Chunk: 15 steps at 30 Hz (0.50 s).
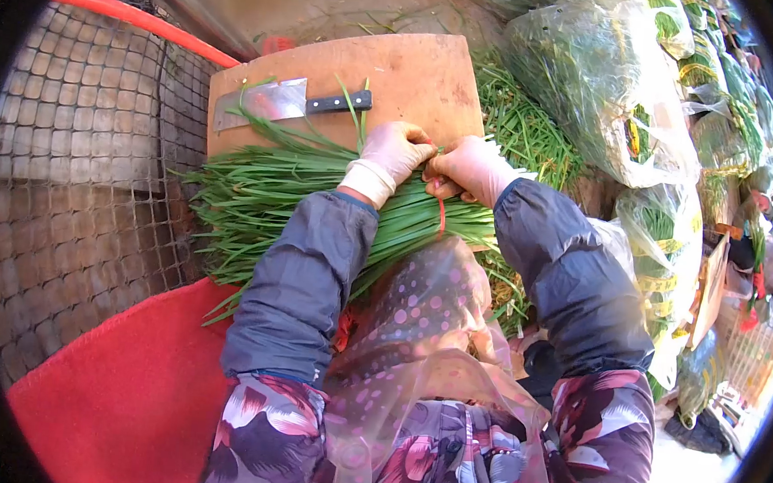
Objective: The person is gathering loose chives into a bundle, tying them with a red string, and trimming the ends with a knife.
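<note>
A thick bundle of garlic chives (274,195) lies across the near part of a wooden board (419,75), leaves fanned to the left. Around its right part runs a thin red tie (442,217), which leads up towards my fingers. My left hand (391,160) and my right hand (471,169), both in thin pale gloves, meet above the bundle. Their fingertips are pinched together where the tie comes up; its ends are mostly hidden by the fingers. Beyond the bundle a cleaver (276,100) with a black handle rests on the board, stray leaves over it.
Loose chives (531,118) are piled right of the board. Clear plastic bags (582,76) of greens line the right side. A black mesh (84,117) with a red rim stands at left, with a red cloth-like surface (139,377) below it. A patterned apron (427,306) covers my lap.
</note>
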{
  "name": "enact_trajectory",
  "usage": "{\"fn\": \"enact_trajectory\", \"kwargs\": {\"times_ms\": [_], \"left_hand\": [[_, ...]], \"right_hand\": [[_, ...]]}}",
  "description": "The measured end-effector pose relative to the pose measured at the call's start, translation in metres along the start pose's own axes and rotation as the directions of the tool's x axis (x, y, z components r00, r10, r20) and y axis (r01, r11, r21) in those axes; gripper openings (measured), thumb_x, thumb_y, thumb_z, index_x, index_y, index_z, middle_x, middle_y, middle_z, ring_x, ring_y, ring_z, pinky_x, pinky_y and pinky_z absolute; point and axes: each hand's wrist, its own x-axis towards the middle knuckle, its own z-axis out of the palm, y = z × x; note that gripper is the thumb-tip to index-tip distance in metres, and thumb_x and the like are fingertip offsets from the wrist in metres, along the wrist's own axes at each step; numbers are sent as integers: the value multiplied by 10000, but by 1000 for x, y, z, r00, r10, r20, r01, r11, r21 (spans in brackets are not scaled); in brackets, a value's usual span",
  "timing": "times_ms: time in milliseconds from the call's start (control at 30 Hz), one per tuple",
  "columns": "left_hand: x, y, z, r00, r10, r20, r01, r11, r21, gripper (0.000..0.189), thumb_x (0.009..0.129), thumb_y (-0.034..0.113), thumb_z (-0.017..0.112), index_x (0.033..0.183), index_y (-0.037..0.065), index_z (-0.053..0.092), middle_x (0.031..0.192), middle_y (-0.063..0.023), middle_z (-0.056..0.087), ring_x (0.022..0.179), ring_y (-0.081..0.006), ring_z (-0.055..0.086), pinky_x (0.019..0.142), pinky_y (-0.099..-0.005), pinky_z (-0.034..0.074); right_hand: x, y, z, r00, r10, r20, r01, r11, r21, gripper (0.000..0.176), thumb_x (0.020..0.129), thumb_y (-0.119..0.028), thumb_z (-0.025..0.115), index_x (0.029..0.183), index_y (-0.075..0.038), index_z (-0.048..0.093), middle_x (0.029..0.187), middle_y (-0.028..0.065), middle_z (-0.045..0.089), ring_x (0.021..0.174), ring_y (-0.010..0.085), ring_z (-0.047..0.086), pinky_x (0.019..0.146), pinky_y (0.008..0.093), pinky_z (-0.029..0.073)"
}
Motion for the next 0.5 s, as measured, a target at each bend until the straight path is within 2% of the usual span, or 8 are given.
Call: {"fn": "enact_trajectory", "kwargs": {"times_ms": [33, 67, 100, 133, 200, 233, 300, 500], "left_hand": [[-5, 3, 0, 1000, 3, -3, -3, 1000, 4, 195, 789, 188, 739, 861, 8, 720, 847, -96, 707, 764, -158, 645, 720, -305, 497], [-11, 10, -2, 984, 146, -104, -131, 981, 145, 163, 769, 170, 734, 843, 26, 719, 821, -106, 690, 757, -196, 643, 712, -321, 496], [-15, 15, -2, 937, 295, -184, -235, 928, 290, 133, 749, 152, 728, 826, 44, 719, 795, -117, 672, 751, -234, 641, 704, -336, 496], [-17, 16, -1, 936, 296, -189, -235, 929, 287, 133, 749, 152, 728, 826, 44, 719, 795, -117, 672, 751, -234, 641, 704, -336, 496], [-24, 16, -1, 850, 431, -302, -367, 897, 249, 88, 732, 121, 719, 786, 52, 706, 764, -128, 639, 766, -291, 622, 687, -369, 493], [-24, 20, -4, 813, 505, -289, -407, 848, 339, 76, 739, 97, 721, 761, 36, 680, 756, -124, 630, 764, -278, 615, 686, -371, 490], [-28, 30, -5, 802, 511, -310, -416, 850, 325, 84, 731, 84, 722, 751, 28, 663, 754, -124, 624, 763, -285, 612, 687, -375, 487], [-81, 45, 19, 764, 598, -241, -518, 792, 323, 81, 721, 22, 702, 765, 21, 634, 779, -129, 608, 772, -310, 602, 707, -370, 487]], "right_hand": [[1, 7, 0, 993, -116, -11, 116, 993, -3, 230, 724, -218, 736, 775, 6, 726, 673, 95, 694, 520, 185, 635, 481, 328, 482], [-1, 14, -1, 972, -232, -29, 232, 973, -5, 265, 720, -241, 741, 785, 16, 723, 692, 112, 700, 552, 218, 655, 534, 345, 511], [-24, 8, -3, 859, -475, -193, 356, 823, -442, 386, 707, -277, 754, 914, 44, 698, 777, 132, 708, 713, 267, 694, 667, 357, 538], [-60, -10, -13, 826, -538, -169, 347, 722, -599, 695, 651, -346, 810, 1179, 45, 584, 998, 152, 687, 997, 293, 657, 825, 374, 520], [-51, 7, -27, 475, -880, 13, 495, 255, -831, 1041, 559, -441, 855, 1371, 16, 391, 1259, 175, 566, 1234, 315, 516, 992, 425, 427], [-46, 15, -23, 475, -880, 7, 492, 259, -831, 1041, 559, -441, 855, 1371, 16, 391, 1259, 175, 566, 1234, 315, 516, 992, 425, 427], [-34, 28, -13, 679, -703, 212, 363, 71, -929, 1216, 471, -488, 886, 1424, -7, 303, 1412, 183, 424, 1353, 359, 360, 1087, 498, 306], [-13, 48, -4, 647, -747, 152, 527, 294, -797, 1201, 420, -402, 919, 1411, -36, 348, 1409, 198, 427, 1339, 400, 372, 1081, 487, 331]]}}
